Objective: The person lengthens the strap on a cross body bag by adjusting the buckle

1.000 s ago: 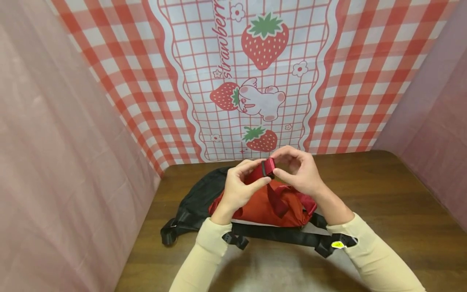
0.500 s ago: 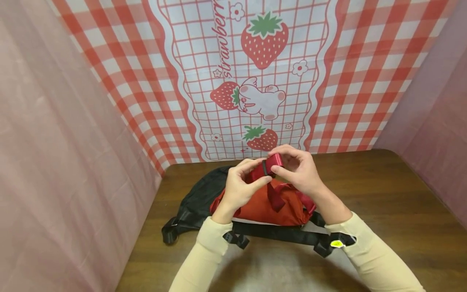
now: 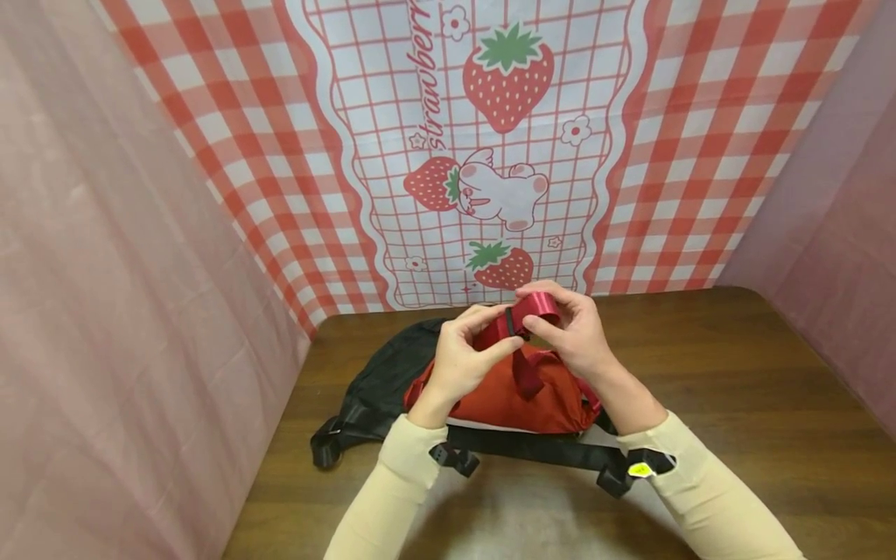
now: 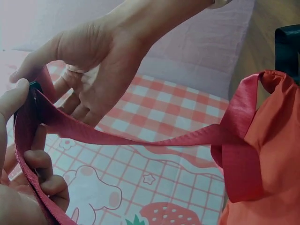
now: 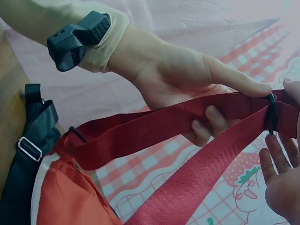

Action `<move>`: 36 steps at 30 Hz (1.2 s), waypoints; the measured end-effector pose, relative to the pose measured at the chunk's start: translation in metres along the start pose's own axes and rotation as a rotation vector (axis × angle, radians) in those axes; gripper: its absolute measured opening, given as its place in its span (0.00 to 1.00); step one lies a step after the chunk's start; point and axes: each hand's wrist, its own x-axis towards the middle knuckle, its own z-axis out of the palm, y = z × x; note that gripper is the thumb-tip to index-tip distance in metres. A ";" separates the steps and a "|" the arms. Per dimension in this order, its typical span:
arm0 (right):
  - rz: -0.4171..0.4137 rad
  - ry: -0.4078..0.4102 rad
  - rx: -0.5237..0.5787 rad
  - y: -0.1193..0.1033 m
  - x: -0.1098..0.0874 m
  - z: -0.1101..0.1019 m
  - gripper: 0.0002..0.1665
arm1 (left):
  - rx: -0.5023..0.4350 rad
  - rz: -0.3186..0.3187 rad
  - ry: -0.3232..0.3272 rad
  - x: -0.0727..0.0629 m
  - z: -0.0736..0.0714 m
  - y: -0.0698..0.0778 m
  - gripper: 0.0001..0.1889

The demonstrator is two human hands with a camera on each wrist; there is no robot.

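A dark red webbing strap (image 3: 542, 306) is held up above a bag with an orange-red body (image 3: 490, 404). My left hand (image 3: 458, 358) pinches the strap between thumb and fingers, right at a black slider buckle (image 3: 510, 321). On the buckle's other side, my right hand (image 3: 586, 338) pinches a bent loop of the same strap between thumb and fingers. In the right wrist view the strap (image 5: 187, 115) runs back to the bag from my right hand (image 5: 173, 75). A strap length (image 4: 154, 141) also reaches the bag in the left wrist view. Part of the buckle is hidden by fingers.
Black fabric (image 3: 385, 381) and a black strap (image 3: 525, 449) lie beside the bag on the wooden table (image 3: 735, 373). A strawberry-print checked cloth (image 3: 504, 194) hangs behind. Pink curtains (image 3: 126, 295) stand at the sides.
The red loop on the right side of the buckle has grown longer. My right hand has shifted slightly, while the left hand stays nearly in place. The hanging strap end looks shorter.
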 end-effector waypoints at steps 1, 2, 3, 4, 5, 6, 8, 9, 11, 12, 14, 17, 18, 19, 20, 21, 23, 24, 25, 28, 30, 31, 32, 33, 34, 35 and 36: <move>-0.002 -0.003 0.017 0.001 -0.001 0.000 0.23 | -0.002 0.000 0.002 0.000 -0.001 0.000 0.23; -0.005 -0.009 0.031 0.004 -0.002 0.000 0.25 | -0.005 -0.001 0.005 0.001 -0.001 0.001 0.23; -0.010 -0.019 0.032 0.007 -0.004 -0.001 0.26 | -0.009 -0.001 0.009 0.001 -0.002 0.001 0.23; -0.015 -0.022 0.020 0.010 -0.006 -0.001 0.28 | -0.013 0.001 0.015 0.001 -0.003 0.002 0.23; -0.024 -0.027 -0.011 0.014 -0.009 -0.001 0.29 | -0.018 0.004 0.023 0.002 -0.005 0.002 0.24; -0.036 -0.030 -0.048 0.018 -0.011 0.000 0.29 | -0.021 0.008 0.030 0.002 -0.006 0.003 0.24; -0.042 -0.024 -0.137 0.024 -0.015 0.001 0.28 | -0.029 0.015 0.042 0.002 -0.007 0.004 0.25; -0.043 -0.019 -0.183 0.026 -0.016 0.003 0.27 | -0.035 0.018 0.046 0.003 -0.007 0.004 0.25; -0.039 -0.013 -0.238 0.028 -0.016 0.006 0.26 | -0.050 0.016 0.050 0.003 -0.006 0.004 0.25; -0.038 -0.008 -0.253 0.028 -0.016 0.008 0.25 | -0.059 0.014 0.049 0.003 -0.006 0.005 0.24; -0.033 0.001 -0.268 0.028 -0.015 0.011 0.25 | -0.074 0.008 0.044 0.003 -0.005 0.005 0.24; -0.028 0.018 -0.295 0.028 -0.017 0.010 0.23 | -0.078 0.009 0.035 0.002 -0.004 0.005 0.25; -0.018 0.020 -0.311 0.029 -0.017 0.009 0.23 | -0.076 0.016 0.035 0.002 -0.004 0.006 0.25; -0.005 0.020 -0.328 0.029 -0.019 0.008 0.22 | -0.073 0.024 0.039 0.002 -0.005 0.006 0.25; 0.005 0.020 -0.357 0.030 -0.020 0.006 0.21 | -0.073 0.032 0.043 0.002 -0.005 0.007 0.25; 0.023 0.018 -0.383 0.031 -0.022 0.003 0.21 | -0.072 0.041 0.048 0.002 -0.006 0.007 0.26; 0.062 0.008 -0.435 0.032 -0.026 -0.002 0.22 | -0.071 0.053 0.057 0.003 -0.007 0.008 0.26; 0.077 0.002 -0.459 0.032 -0.028 -0.004 0.23 | -0.071 0.056 0.058 0.003 -0.008 0.009 0.26; 0.084 -0.006 -0.481 0.033 -0.030 -0.006 0.23 | -0.070 0.056 0.058 0.002 -0.008 0.009 0.26; 0.078 -0.036 -0.487 0.033 -0.031 -0.008 0.26 | -0.071 0.055 0.059 0.002 -0.008 0.009 0.27; 0.044 -0.052 -0.464 0.031 -0.028 -0.005 0.27 | -0.075 0.057 0.059 0.002 -0.008 0.009 0.28; 0.021 -0.057 -0.448 0.030 -0.026 -0.003 0.27 | -0.074 0.058 0.059 0.002 -0.007 0.009 0.28; 0.002 -0.055 -0.435 0.029 -0.024 -0.001 0.27 | -0.076 0.058 0.058 0.002 -0.007 0.008 0.28; -0.015 -0.047 -0.425 0.028 -0.022 0.002 0.26 | -0.078 0.057 0.056 0.002 -0.006 0.008 0.28; -0.026 -0.037 -0.417 0.027 -0.021 0.004 0.26 | -0.079 0.054 0.055 0.002 -0.005 0.007 0.28; -0.031 -0.027 -0.405 0.026 -0.020 0.006 0.26 | -0.080 0.051 0.053 0.002 -0.004 0.007 0.28; -0.037 -0.020 -0.395 0.025 -0.020 0.008 0.26 | -0.079 0.045 0.055 0.002 -0.004 0.006 0.28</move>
